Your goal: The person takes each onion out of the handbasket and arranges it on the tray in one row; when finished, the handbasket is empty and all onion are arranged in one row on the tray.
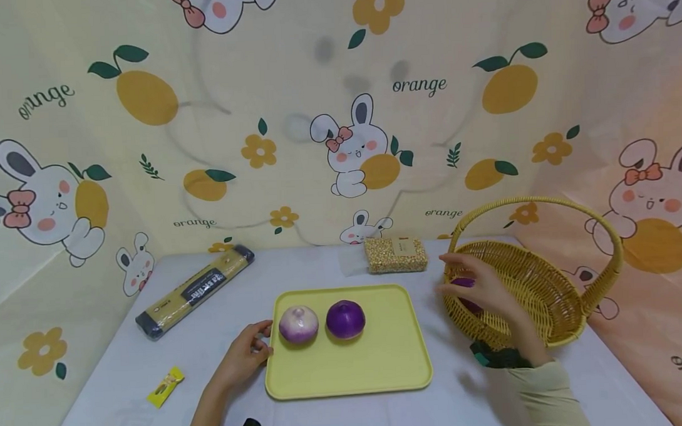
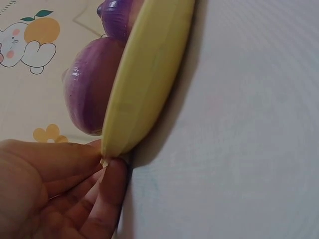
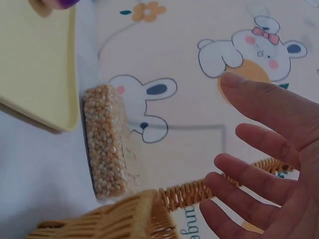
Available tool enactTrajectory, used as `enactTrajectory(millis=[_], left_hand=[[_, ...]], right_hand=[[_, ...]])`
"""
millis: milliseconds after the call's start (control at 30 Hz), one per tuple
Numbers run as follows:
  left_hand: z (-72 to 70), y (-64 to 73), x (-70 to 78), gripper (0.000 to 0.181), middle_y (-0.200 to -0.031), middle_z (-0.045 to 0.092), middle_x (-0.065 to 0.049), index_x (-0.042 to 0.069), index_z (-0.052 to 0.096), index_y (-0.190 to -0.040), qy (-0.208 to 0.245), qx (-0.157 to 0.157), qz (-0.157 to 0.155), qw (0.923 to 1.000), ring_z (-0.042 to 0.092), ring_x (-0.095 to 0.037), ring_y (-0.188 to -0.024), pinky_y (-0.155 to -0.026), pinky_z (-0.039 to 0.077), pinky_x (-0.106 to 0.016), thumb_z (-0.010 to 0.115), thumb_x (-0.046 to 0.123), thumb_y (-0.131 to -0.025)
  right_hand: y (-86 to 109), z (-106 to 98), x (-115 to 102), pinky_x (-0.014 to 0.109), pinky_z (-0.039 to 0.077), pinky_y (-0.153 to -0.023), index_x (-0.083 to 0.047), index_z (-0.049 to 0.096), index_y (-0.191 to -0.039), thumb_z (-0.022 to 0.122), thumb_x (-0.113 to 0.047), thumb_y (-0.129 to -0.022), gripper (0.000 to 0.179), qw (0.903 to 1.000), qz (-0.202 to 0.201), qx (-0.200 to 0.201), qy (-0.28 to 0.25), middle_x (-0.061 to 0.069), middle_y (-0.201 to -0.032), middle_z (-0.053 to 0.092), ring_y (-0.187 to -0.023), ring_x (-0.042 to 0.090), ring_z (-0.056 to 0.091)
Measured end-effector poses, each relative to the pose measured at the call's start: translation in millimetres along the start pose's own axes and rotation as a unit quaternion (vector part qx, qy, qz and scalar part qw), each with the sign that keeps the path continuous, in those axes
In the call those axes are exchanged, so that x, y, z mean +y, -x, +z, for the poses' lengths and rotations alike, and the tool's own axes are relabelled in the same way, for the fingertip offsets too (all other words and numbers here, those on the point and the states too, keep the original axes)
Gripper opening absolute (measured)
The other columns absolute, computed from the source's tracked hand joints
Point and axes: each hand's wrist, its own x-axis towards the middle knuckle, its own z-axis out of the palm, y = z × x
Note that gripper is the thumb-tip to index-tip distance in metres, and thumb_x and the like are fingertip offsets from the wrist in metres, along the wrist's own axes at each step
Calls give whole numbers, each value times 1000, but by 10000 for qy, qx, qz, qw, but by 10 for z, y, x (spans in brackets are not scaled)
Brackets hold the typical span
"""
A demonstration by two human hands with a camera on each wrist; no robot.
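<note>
Tray (image 1: pixel 374 368): pale yellow, smooth, rectangular with rounded corners and a low raised rim. Two glossy round onions sit on its left half: a white-and-purple onion (image 1: pixel 298 326) and, just right of it, a deep purple onion (image 1: pixel 346 320). Basket (image 1: pixel 537 278): tan, woven, oval, ribbed inside, with a wrapped arched handle; it stands right of the tray. A purple object (image 1: pixel 464 282) shows at its left side, partly hidden by the right hand (image 1: pixel 481 285).

Left hand (image 1: pixel 241 354) pinches the tray's left edge between thumb and fingers. Right hand is empty, fingers spread and loosely bent, at the basket's left rim; contact with the rim cannot be told.

Surface: white, smooth tabletop (image 1: pixel 210 343). Behind and at the sides, a cream sheet (image 1: pixel 295 196) printed with rabbits, oranges and flowers. Also on the table: a brick-shaped clear pack of grain (image 1: pixel 396 256) at the back, a long slim package (image 1: pixel 196 292) and a small yellow packet (image 1: pixel 166 387) at left.

Orientation: tray lies flat, long axis left to right. Both onions have their pointed tips upward. The long slim package runs obliquely, near-left to far-right.
</note>
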Motion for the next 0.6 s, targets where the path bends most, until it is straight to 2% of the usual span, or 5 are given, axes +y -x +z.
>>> enactTrajectory(millis=[100, 267, 333, 500, 600], left_hand=[[-1, 3, 4, 51, -106, 53, -13, -4, 50, -128, -17, 1, -13, 10000, 52, -13, -74, -58, 48, -22, 63, -9, -79], [2, 2, 1, 51, -106, 53, -12, -3, 50, -128, -25, 0, -41, 10000, 52, -14, -75, -59, 48, -22, 63, -9, -79], [5, -2, -3, 50, -106, 53, -12, -3, 51, -128, -58, 12, -24, 10000, 52, -14, -75, -59, 48, -22, 63, -9, -79], [7, -1, 0, 50, -106, 53, -13, -4, 51, -127, -55, 37, -4, 10000, 52, -14, -75, -59, 48, -22, 63, -10, -79], [8, 2, 4, 51, -106, 53, -13, -4, 50, -127, -8, 30, -17, 10000, 52, -14, -75, -58, 49, -23, 63, -10, -79]], right_hand=[[15, -39, 35, 45, 47, -87, -3, 53, -127, 75, -20, -78, 57, 10000, 57, 8, -79, 15, -121, 57, -109, 22, 55], [43, -99, 38, 28, 49, -86, -2, 54, -126, 75, -17, -78, 55, 9999, 48, 150, 43, 17, -119, 58, -102, -3, 50], [54, -125, 23, 27, 48, -86, -3, 54, -125, 75, -19, -78, 54, 9998, 85, 173, 77, 15, -118, 59, -102, -1, 51], [67, -188, 49, 49, 45, -89, -3, 53, -126, 72, -24, -81, 52, 9996, 289, 70, -18, 14, -120, 58, -105, 15, 55], [69, -218, 93, 51, 43, -90, -4, 53, -126, 72, -25, -82, 52, 9994, 339, 82, -12, 13, -120, 58, -106, 11, 55]])
